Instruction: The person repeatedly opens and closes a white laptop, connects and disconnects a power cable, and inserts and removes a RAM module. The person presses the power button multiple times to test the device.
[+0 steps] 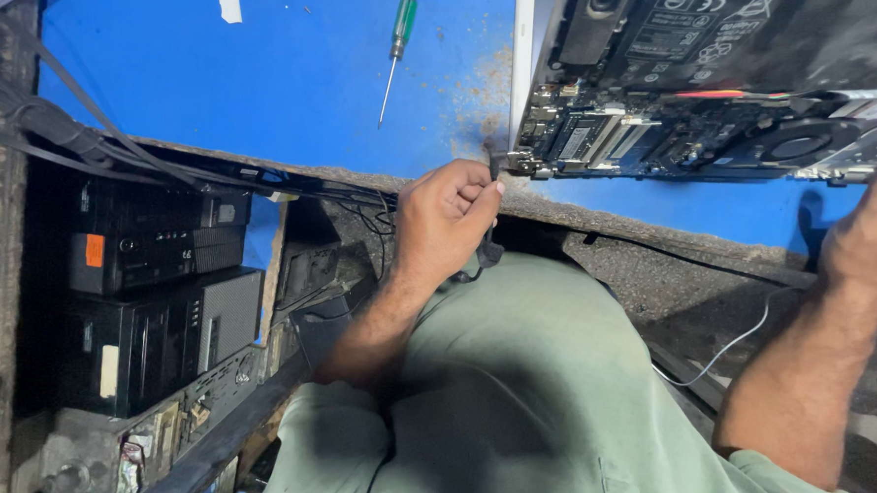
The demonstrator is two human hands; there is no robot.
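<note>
1. Laptop (708,87) lies open-backed on the blue table (284,86), long side running left to right.
2. Left hand (447,217) pinches its near-left corner.
3. Right hand (876,227) rests by its right end; grip unclear.

Screwdriver (395,53): green handle, thin shaft, lying on the blue surface (283,76), top centre of the frame.
Scrap of white paper (231,8): upper left, on the same surface.
Black computer cases (154,288): stacked at left, under the surface.
Black cables (79,134): running along the surface's edge, upper left.
White wire (729,347): lower right, on the floor.
</note>
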